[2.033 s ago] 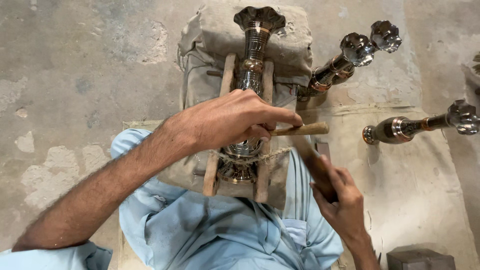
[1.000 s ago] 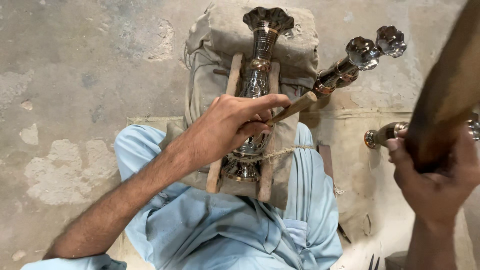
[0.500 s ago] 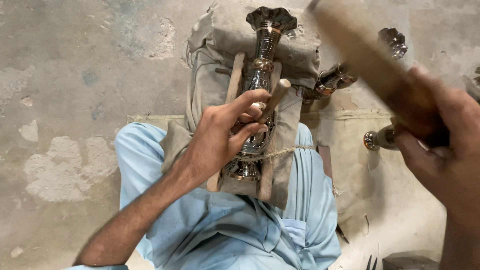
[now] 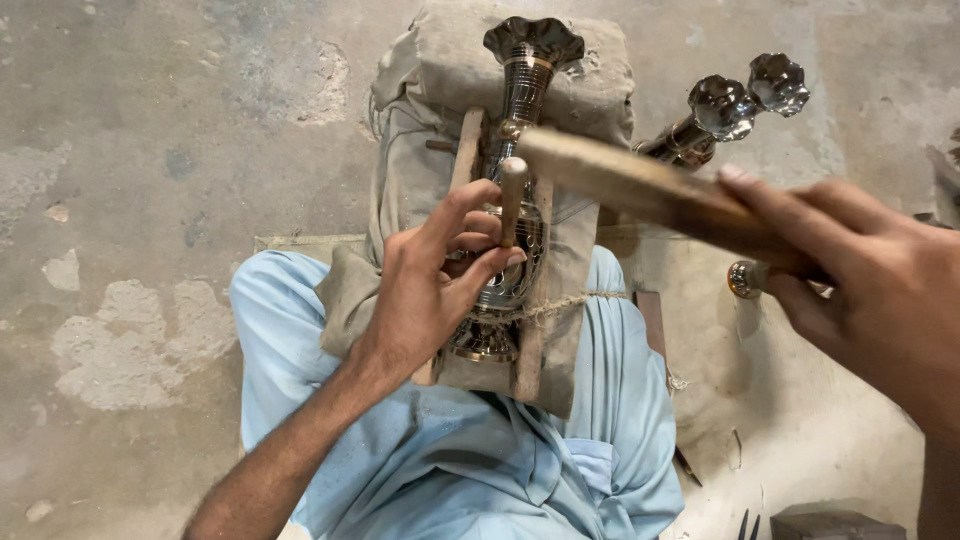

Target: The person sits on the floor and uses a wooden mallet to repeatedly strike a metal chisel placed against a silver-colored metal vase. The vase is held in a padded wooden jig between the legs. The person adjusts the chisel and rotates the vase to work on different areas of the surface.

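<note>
A shiny metal vase [image 4: 522,90] lies on its side between two wooden bars [image 4: 534,330], tied down with string on a cloth-covered block [image 4: 590,90] in my lap. My left hand [image 4: 430,285] holds a short wooden-handled chisel [image 4: 512,195] upright against the vase's belly. My right hand [image 4: 880,290] grips a wooden mallet stick [image 4: 640,190], whose far end hovers just above the chisel's top.
Two more metal vases [image 4: 730,105] lie on the cloth at the upper right, and a third vase [image 4: 745,278] shows partly behind my right hand. Bare concrete floor [image 4: 180,150] lies to the left. A dark block [image 4: 830,522] sits at the bottom right.
My right hand raised the mallet stick from low at the right and swung it over the chisel. My left hand turned the chisel from lying across the vase to upright.
</note>
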